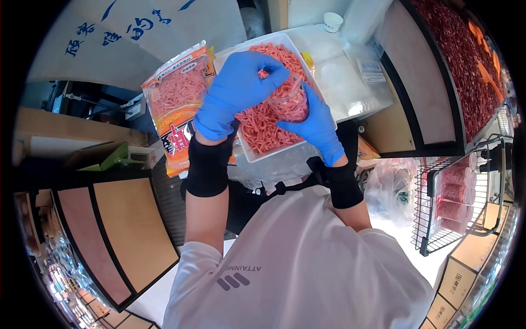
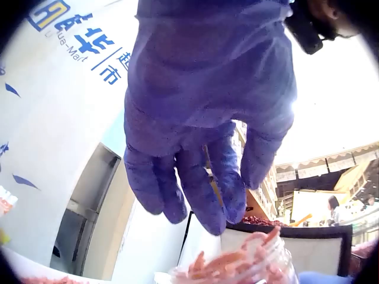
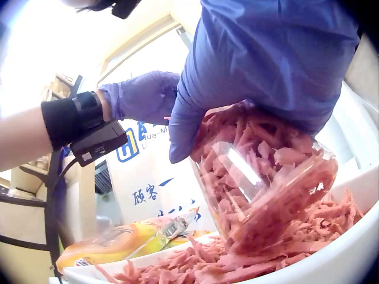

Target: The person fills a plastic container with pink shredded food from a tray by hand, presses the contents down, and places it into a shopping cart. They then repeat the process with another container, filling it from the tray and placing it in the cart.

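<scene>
A clear plastic jar (image 1: 290,105), packed with pink shredded strips, tilts over a white tray (image 1: 274,154) heaped with the same strips (image 1: 257,129). My right hand (image 1: 319,125), in a blue glove, grips the jar around its side. The right wrist view shows the jar (image 3: 254,183) low against the heap, thumb on one side. My gloved left hand (image 1: 235,88) hovers over the jar's mouth. Its fingers (image 2: 198,189) droop loosely above strips poking out of the mouth in the left wrist view, and nothing shows between them.
A printed bag (image 1: 178,96) of pink shreds leans left of the tray. Clear plastic bags (image 1: 350,82) and a white cup (image 1: 332,22) lie to the right. A wire basket (image 1: 438,203) with packed pink jars stands at the far right, below a bin of dark red pieces (image 1: 455,49).
</scene>
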{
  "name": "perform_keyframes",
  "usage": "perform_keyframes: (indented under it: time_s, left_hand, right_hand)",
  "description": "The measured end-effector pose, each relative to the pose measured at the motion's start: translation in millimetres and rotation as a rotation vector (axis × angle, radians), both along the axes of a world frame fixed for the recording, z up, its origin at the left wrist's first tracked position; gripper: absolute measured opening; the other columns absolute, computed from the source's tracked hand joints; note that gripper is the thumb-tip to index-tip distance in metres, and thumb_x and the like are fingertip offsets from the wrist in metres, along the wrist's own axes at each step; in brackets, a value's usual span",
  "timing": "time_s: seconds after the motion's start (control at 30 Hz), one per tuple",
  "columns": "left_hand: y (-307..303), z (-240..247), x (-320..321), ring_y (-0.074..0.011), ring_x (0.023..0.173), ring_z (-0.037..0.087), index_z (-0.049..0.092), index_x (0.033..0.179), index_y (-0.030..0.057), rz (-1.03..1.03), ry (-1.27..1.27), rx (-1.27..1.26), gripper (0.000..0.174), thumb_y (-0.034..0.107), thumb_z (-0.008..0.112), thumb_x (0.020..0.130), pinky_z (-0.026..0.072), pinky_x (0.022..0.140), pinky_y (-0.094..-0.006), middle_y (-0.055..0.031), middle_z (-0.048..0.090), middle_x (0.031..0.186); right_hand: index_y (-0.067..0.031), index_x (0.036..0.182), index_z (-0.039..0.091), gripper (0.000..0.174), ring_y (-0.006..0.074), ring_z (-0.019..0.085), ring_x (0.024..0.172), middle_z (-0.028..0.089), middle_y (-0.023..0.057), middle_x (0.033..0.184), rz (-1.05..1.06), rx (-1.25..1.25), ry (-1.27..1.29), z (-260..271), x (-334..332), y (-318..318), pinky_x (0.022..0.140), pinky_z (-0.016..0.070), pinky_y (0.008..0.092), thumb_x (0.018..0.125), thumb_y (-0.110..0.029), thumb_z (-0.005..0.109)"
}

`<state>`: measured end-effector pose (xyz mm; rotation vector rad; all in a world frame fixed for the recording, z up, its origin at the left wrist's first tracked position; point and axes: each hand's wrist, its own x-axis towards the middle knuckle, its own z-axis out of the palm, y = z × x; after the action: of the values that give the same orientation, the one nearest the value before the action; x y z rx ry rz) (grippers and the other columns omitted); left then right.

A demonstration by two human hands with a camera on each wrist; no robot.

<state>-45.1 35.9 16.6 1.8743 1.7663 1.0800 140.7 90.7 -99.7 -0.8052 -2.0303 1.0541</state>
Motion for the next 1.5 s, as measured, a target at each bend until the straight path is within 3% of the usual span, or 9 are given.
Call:
perform_keyframes:
  time_s: [0.13, 0.23, 0.3, 0.43, 0.5, 0.6, 1.1, 1.43, 1.5]
  left_hand:
    - [2.6, -12.6, 18.3, -0.0241, 0.074, 0.066, 0.073, 0.091, 0.0014, 0.050, 0.054, -0.003, 0.027, 0.028, 0.072, 0.084, 0.0520, 0.071, -0.0340, -0.0137, 0.069, 0.080]
    - [2.9, -15.4, 20.2, -0.0143, 0.079, 0.065, 0.074, 0.092, 0.0013, 0.066, 0.068, -0.107, 0.024, 0.023, 0.074, 0.082, 0.0497, 0.071, -0.0294, -0.0093, 0.071, 0.083]
    - [-1.7, -13.3, 17.7, -0.0131, 0.081, 0.064, 0.074, 0.090, 0.0011, 0.063, -0.138, -0.138, 0.023, 0.023, 0.073, 0.084, 0.0492, 0.073, -0.0285, -0.0064, 0.071, 0.087]
    - [-12.5, -7.0, 15.5, -0.0120, 0.086, 0.064, 0.073, 0.095, 0.0004, 0.070, -0.204, -0.103, 0.021, 0.020, 0.070, 0.088, 0.0492, 0.080, -0.0277, -0.0052, 0.072, 0.093]
    - [-18.4, -6.4, 16.6, -0.0120, 0.091, 0.064, 0.070, 0.102, -0.0021, 0.011, -0.488, -0.083, 0.021, 0.015, 0.064, 0.093, 0.0481, 0.087, -0.0278, -0.0061, 0.071, 0.098]
    - [-19.9, -9.6, 19.3, -0.0129, 0.093, 0.064, 0.069, 0.105, -0.0043, -0.021, -0.649, -0.035, 0.022, 0.012, 0.059, 0.095, 0.0475, 0.090, -0.0281, -0.0078, 0.071, 0.099]
    - [-17.4, -12.7, 25.3, -0.0104, 0.080, 0.063, 0.071, 0.096, -0.0046, -0.017, -0.750, -0.043, 0.020, 0.012, 0.063, 0.090, 0.0490, 0.078, -0.0251, -0.0060, 0.071, 0.086]
    - [-18.7, -19.8, 18.7, -0.0120, 0.077, 0.064, 0.072, 0.093, -0.0048, 0.032, -0.793, -0.052, 0.021, 0.013, 0.065, 0.087, 0.0499, 0.076, -0.0251, -0.0067, 0.071, 0.083]
    - [-18.7, -16.2, 10.9, -0.0137, 0.081, 0.066, 0.073, 0.092, -0.0037, 0.080, -0.688, -0.078, 0.021, 0.013, 0.064, 0.084, 0.0497, 0.082, -0.0270, -0.0094, 0.073, 0.085]
  right_hand:
    - [0.0001, 0.142, 0.040, 0.103, 0.0326, 0.059, 0.119, 0.057, 0.0218, 0.130, 0.029, -0.039, 0.009, -1.1, -0.9, 0.1, 0.101, 0.0468, 0.0392, 0.059, -0.033, 0.091]
    - [-0.0010, 0.142, 0.040, 0.102, 0.0318, 0.059, 0.119, 0.058, 0.0208, 0.130, 0.039, -0.019, 0.006, 2.2, -0.5, -2.8, 0.101, 0.0468, 0.0389, 0.060, -0.032, 0.091]
    - [-0.0017, 0.143, 0.041, 0.101, 0.0315, 0.059, 0.119, 0.058, 0.0202, 0.130, 0.034, -0.016, 0.010, 6.9, 1.7, -4.8, 0.101, 0.0468, 0.0388, 0.060, -0.032, 0.090]
    - [-0.0029, 0.142, 0.041, 0.100, 0.0312, 0.059, 0.119, 0.058, 0.0198, 0.130, 0.047, -0.081, 0.027, 15.4, 5.5, -4.6, 0.101, 0.0468, 0.0386, 0.060, -0.031, 0.090]
    - [-0.0029, 0.142, 0.041, 0.099, 0.0312, 0.059, 0.119, 0.058, 0.0197, 0.130, 0.047, -0.110, 0.027, 11.6, 5.9, -5.2, 0.101, 0.0468, 0.0385, 0.060, -0.031, 0.090]
    - [-0.0035, 0.142, 0.042, 0.099, 0.0310, 0.059, 0.119, 0.058, 0.0193, 0.129, 0.038, -0.102, 0.045, 2.5, 4.7, -3.3, 0.101, 0.0468, 0.0384, 0.060, -0.031, 0.090]
    - [-0.0039, 0.142, 0.042, 0.097, 0.0314, 0.059, 0.120, 0.058, 0.0189, 0.129, 0.037, -0.077, 0.015, 4.7, 2.9, -2.9, 0.101, 0.0466, 0.0383, 0.061, -0.030, 0.090]
    - [-0.0046, 0.142, 0.043, 0.098, 0.0319, 0.058, 0.120, 0.058, 0.0193, 0.129, 0.038, -0.071, 0.011, 1.3, 2.0, -2.5, 0.101, 0.0466, 0.0385, 0.061, -0.033, 0.090]
    - [-0.0049, 0.142, 0.043, 0.098, 0.0320, 0.058, 0.120, 0.058, 0.0193, 0.129, 0.036, -0.076, 0.007, 2.3, 2.2, -2.8, 0.101, 0.0466, 0.0385, 0.060, -0.033, 0.090]
